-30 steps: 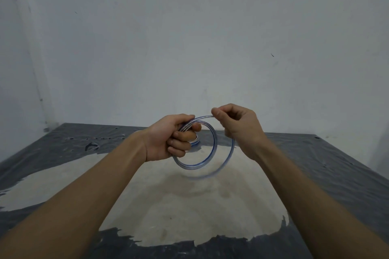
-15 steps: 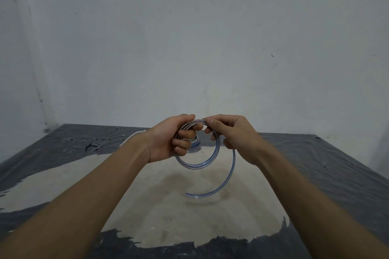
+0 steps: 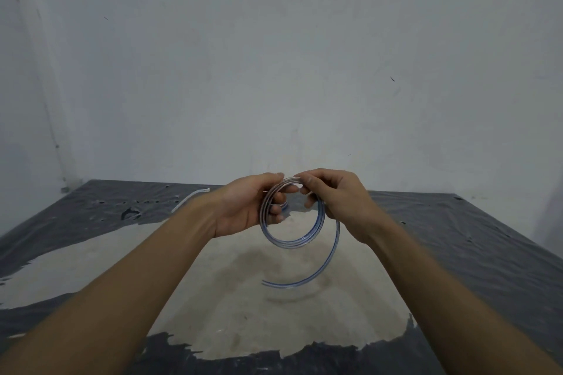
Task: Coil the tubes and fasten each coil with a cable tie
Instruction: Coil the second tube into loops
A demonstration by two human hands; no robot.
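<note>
A clear tube with a blue stripe (image 3: 289, 242) is wound into a small coil held up in the air above the table. My left hand (image 3: 246, 207) grips the coil's left side, fingers through the loop. At the coil's top right, my right hand (image 3: 338, 198) pinches the tube. The tube's free tail (image 3: 330, 256) curves down from the right hand and ends above the table. A white cable tie (image 3: 190, 198) lies on the table at the far left, behind my left forearm. Another coiled tube is partly hidden behind my left fingers.
The table (image 3: 91, 222) is covered in dark plastic sheet with a large worn pale patch (image 3: 249, 307) in the middle. A plain white wall (image 3: 274, 70) stands right behind the table's far edge.
My right hand has moved in to the coil's top, laying another turn onto it. The outer loop has shrunk and a free tail now hangs down to the right.
</note>
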